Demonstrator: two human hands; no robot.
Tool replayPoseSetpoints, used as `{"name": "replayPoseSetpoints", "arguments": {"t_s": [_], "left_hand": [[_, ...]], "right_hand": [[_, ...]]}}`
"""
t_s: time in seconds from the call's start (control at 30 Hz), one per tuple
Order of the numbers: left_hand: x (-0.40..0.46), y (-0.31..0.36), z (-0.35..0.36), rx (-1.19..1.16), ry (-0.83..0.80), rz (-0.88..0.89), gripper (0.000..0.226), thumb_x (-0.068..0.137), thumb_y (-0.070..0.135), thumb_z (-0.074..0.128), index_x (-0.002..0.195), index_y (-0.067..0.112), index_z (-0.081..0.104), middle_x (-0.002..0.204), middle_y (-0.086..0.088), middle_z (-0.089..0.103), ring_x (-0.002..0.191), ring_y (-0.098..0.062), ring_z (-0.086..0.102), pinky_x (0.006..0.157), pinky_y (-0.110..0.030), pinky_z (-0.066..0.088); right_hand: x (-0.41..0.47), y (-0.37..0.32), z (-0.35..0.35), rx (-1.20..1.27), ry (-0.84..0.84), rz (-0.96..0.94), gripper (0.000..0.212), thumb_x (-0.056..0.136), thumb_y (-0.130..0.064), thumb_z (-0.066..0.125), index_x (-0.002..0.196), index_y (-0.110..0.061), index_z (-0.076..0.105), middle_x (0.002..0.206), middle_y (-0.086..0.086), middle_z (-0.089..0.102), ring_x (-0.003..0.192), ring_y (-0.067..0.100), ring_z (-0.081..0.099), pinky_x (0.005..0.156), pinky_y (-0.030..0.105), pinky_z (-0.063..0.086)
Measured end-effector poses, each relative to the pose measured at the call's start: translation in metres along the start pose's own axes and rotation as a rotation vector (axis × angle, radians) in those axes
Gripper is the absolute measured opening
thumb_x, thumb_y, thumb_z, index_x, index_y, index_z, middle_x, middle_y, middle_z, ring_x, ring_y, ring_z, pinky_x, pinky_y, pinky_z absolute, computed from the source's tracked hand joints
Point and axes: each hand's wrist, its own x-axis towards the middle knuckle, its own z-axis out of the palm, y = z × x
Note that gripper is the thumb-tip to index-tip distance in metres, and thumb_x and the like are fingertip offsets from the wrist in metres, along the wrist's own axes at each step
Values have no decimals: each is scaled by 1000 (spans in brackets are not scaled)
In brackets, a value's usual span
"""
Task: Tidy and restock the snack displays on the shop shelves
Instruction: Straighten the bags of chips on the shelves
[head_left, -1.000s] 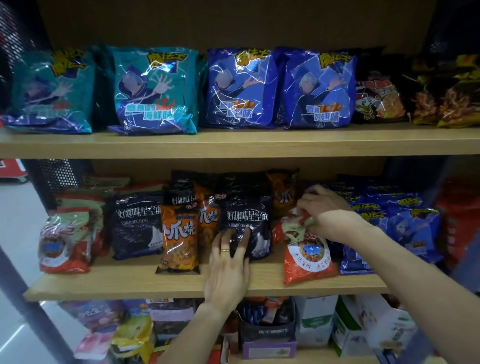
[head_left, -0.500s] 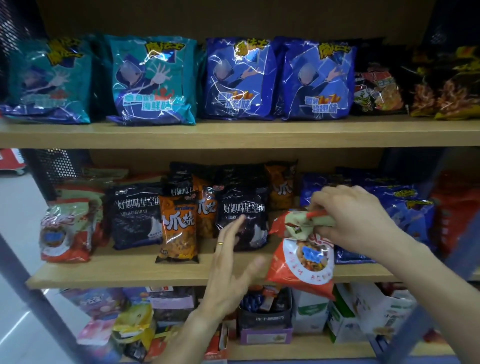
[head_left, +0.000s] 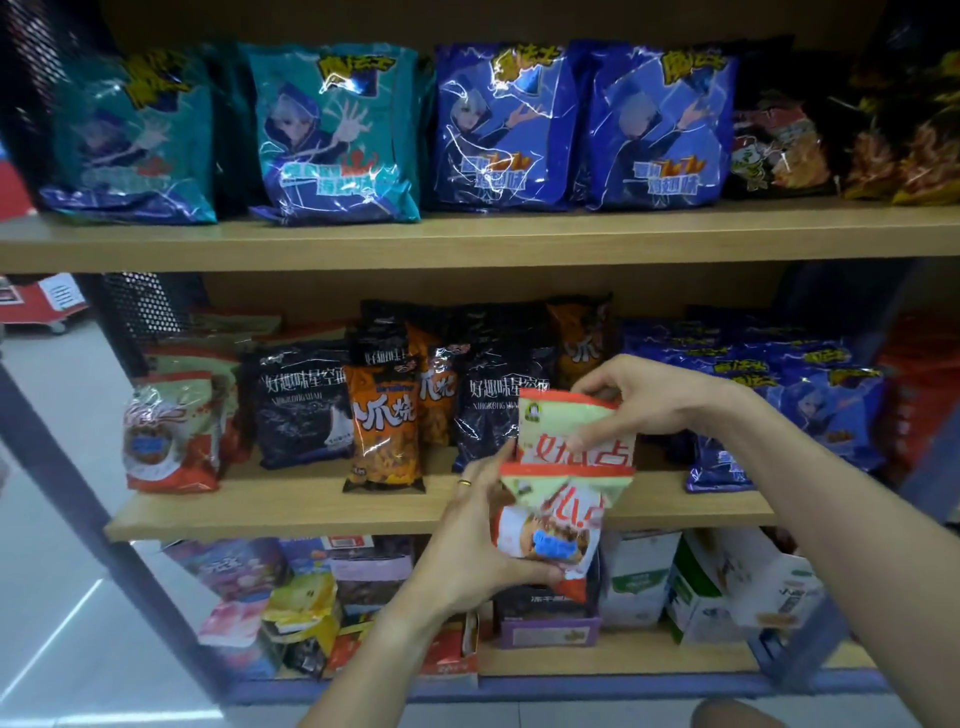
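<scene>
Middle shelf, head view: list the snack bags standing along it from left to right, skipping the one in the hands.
Red and green bag → black bag → orange bag → second black bag → blue bags.

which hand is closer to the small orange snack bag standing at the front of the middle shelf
Left. The left hand grips the lower red-and-white packet just right of and below the orange bag. The right hand holds the upper packet farther right.
</scene>
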Motion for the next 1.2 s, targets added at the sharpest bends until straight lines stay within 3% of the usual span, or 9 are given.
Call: {"name": "replayPoseSetpoints", "arguments": {"t_s": [0.1, 0.27, 0.43, 0.57, 0.7, 0.8, 0.97, 1.1, 1.2], "left_hand": [[-9, -1, -5, -11, 50, -49, 85, 53, 27, 103, 120, 45, 54, 122, 13, 68, 110, -1, 68, 93, -34, 60], [-19, 1, -14, -84, 49, -110, 92, 54, 21, 103, 123, 40, 44, 114, 19, 73, 104, 0, 71, 88, -25, 59], [-20, 6, -16, -107, 60, -134, 91, 56, 36, 102, 126, 40, 45, 119, 17, 71, 106, 3, 69, 92, -22, 56], [-21, 13, -19, -115, 88, -130, 91, 53, 42, 102, 122, 43, 43, 117, 22, 70, 103, 9, 67, 83, -13, 54], [-22, 17, -27, -145, 12, -115, 110, 48, 47, 103, 134, 45, 35, 122, 22, 69, 108, 0, 69, 92, -27, 58], [-21, 14, -37, -177, -17, -131, 107, 50, 39, 104, 136, 41, 40, 121, 22, 70, 109, -4, 71, 94, -30, 58], [-30, 2, -55, -165, 91, -216, 99, 42, 42, 105, 126, 35, 52, 113, 13, 76, 100, -9, 75, 93, -40, 60], [-56, -17, -87, -221, 192, -275, 97, 49, 29, 106, 130, 25, 53, 115, 7, 77, 104, -15, 75, 94, -38, 59], [-72, -31, -110, -245, 289, -296, 82, 55, 13, 101, 123, 23, 58, 107, 10, 79, 99, -12, 76, 78, -19, 59]], "right_hand": [[4, -5, 5, 144, -24, -6, 34, 82, -35, 81, 112, -21, 74, 101, -3, 79, 95, 14, 75, 91, 36, 58], [10, -18, 28, 36, -35, -88, 34, 88, -43, 74, 113, -20, 70, 105, -6, 77, 96, 12, 74, 92, 44, 58], [2, -29, 49, -125, -49, -123, 62, 66, -72, 78, 112, -36, 58, 103, -14, 70, 90, 2, 67, 81, 28, 55], [8, -24, 60, -101, 91, -204, 46, 72, -58, 84, 103, -31, 63, 95, -12, 72, 83, 2, 68, 73, 31, 57], [10, -19, 57, 131, 80, -177, 31, 80, -39, 85, 103, -25, 71, 97, -7, 77, 88, 9, 73, 80, 36, 60], [13, -19, 64, 196, 124, -165, 32, 79, -38, 86, 102, -20, 72, 95, -4, 77, 86, 11, 74, 75, 34, 59], [25, -23, 87, 251, 249, -190, 50, 70, -54, 87, 110, -28, 70, 102, -8, 76, 91, 7, 72, 82, 38, 60], [37, -44, 110, 555, 486, -174, 45, 85, -66, 59, 109, -30, 71, 105, -12, 73, 95, 3, 69, 80, 29, 53], [65, -62, 121, 248, 700, -143, 37, 93, -55, 63, 117, -27, 66, 105, -15, 69, 93, 4, 66, 77, 23, 53]]}}
